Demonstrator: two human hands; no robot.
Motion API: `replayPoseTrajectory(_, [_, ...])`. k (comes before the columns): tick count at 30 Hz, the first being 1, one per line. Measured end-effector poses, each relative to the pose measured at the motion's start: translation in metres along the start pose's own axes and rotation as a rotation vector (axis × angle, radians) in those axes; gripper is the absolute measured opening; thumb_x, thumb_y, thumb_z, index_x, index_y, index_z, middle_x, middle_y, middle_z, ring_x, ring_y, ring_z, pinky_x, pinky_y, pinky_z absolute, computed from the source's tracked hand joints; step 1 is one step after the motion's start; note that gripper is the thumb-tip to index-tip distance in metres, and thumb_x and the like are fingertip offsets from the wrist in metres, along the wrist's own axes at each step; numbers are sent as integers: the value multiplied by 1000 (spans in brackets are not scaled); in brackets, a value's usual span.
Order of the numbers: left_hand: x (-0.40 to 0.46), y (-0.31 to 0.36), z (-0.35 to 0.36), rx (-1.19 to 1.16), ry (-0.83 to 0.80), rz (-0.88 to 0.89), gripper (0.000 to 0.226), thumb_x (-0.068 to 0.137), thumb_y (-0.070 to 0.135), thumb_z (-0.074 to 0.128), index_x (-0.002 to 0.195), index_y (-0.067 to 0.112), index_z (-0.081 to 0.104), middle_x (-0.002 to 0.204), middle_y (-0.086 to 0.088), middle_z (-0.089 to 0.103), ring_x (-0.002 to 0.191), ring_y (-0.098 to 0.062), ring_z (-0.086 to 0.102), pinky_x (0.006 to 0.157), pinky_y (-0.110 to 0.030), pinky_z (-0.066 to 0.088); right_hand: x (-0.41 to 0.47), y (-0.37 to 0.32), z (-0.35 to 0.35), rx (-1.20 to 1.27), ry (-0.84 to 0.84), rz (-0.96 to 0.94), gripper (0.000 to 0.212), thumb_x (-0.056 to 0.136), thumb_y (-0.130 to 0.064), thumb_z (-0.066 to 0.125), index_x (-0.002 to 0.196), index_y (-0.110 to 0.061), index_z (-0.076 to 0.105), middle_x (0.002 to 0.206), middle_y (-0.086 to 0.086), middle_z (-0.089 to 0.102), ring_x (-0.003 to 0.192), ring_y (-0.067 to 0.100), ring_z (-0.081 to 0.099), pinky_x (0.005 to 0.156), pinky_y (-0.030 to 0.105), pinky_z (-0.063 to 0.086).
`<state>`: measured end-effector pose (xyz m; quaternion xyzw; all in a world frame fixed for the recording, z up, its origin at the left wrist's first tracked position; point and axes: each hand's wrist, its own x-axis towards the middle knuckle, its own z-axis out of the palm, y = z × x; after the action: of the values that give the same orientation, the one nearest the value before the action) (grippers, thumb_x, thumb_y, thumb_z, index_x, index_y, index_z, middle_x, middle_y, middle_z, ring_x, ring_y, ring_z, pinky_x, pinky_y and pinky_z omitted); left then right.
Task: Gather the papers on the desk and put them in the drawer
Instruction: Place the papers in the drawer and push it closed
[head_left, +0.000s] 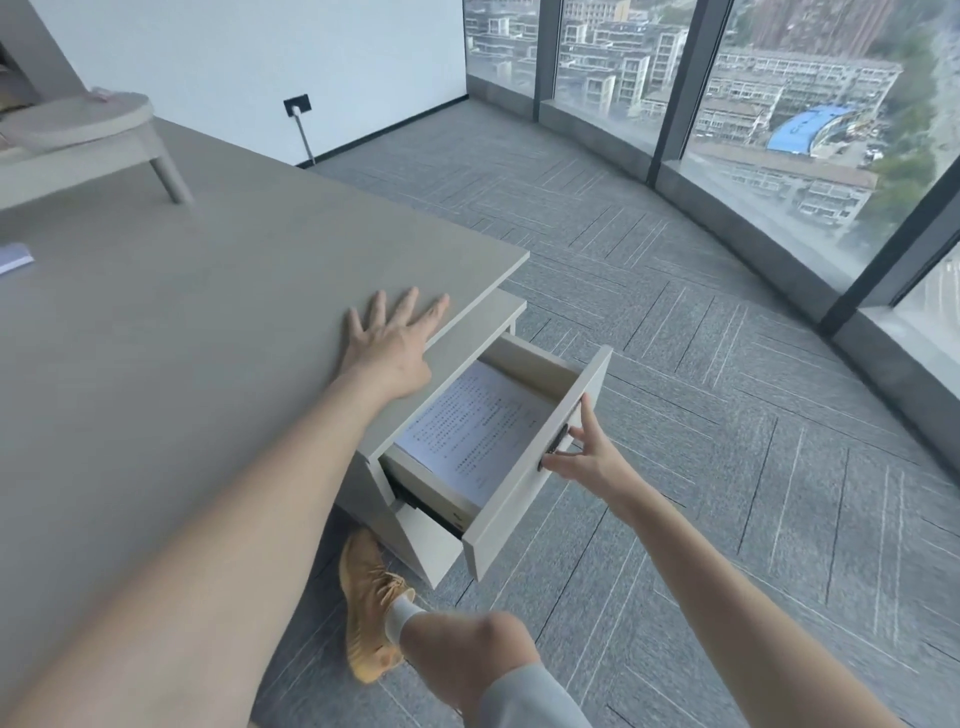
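My bare knee (483, 644) and my tan shoe (371, 608) sit closest under the camera, the shoe on the carpet just beside the foot of the drawer unit.

Taking the open drawer (540, 447) as the landmark: it is pulled well out from under the corner of the desk (208, 312), its front panel swung toward the window side. The papers (467, 421), a printed sheet on top, lie flat inside it, covering most of the drawer floor, their long side running along the drawer's depth, from the front panel back under the desk.

My right hand (584, 457) is on the outer face of the front panel, fingers curled and pinching at the dark handle (556, 444). My left hand (392, 338) is up and behind the drawer, spread flat with fingers fanned, palm pressed on the desk top near its edge, holding nothing.

With the papers already in, I judge what is left is shutting the drawer. It travels along its long axis, back under the desk toward my left hand, so the right hand, the one on the front, is placed to push it. Far from the drawer, at the desk's left edge, lies a small pale item (15, 257); I cannot tell whether it is another paper.
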<state>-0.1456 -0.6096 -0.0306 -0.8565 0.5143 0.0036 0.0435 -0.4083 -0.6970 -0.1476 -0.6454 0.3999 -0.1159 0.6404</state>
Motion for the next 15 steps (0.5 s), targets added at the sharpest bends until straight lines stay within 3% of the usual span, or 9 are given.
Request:
replayPoseTrajectory(4, [0,1,0,1,7,2,92,86,14,47,154,45,-6,169,2,-4,153,-39,-1,117,-63,7,16,-8,15,14,10,-5,117,89,-4,74,161,-34,-13,168,16,18,153,34,28,116,51,39])
replayPoseTrajectory(11, [1,0,0,-8,8,3,90,87,17,47,155,44,-5,169,1,-4,152,-40,-1,117,-64,5,43,-24,43,18,60,-8,117,83,-11,79,161,-40,-2,165,17,25,147,33,38,115,49,40])
replayPoseTrajectory(15, [0,1,0,-8,10,6,89,88,20,49,155,43,-5,169,0,-4,152,-40,-2,117,-64,5,56,-30,56,12,59,-21,113,85,-9,77,162,-36,-2,165,19,24,149,30,35,112,43,42])
